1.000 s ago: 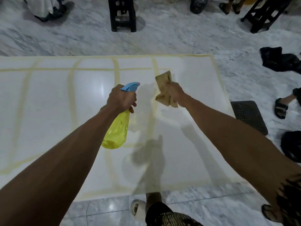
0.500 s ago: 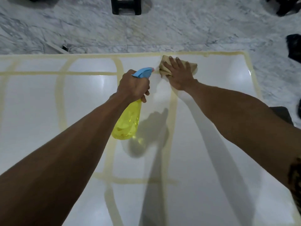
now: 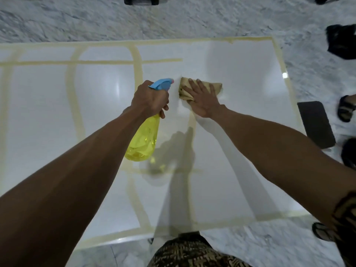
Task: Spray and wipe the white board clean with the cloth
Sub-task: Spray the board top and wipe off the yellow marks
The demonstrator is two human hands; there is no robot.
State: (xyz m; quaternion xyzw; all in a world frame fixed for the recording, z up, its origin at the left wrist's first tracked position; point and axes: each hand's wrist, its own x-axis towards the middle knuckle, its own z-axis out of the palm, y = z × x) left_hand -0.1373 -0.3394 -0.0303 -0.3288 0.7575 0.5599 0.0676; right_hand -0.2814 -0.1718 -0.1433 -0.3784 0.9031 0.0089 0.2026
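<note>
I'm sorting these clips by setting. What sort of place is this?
Probably an indoor room with a marble floor, more home or hall than workshop. The white board lies flat on the floor, sandalled feet stand around it, and a dark mat lies beside it.

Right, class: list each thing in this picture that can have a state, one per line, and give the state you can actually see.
white board: lying flat on the floor, still marked with yellowish lines
cloth: flattened on the board under the right hand
spray bottle: held off the board, nozzle pointing toward the cloth, part full of yellow liquid
left hand: grips the bottle's neck
right hand: fingers straight, pressing the cloth
</note>
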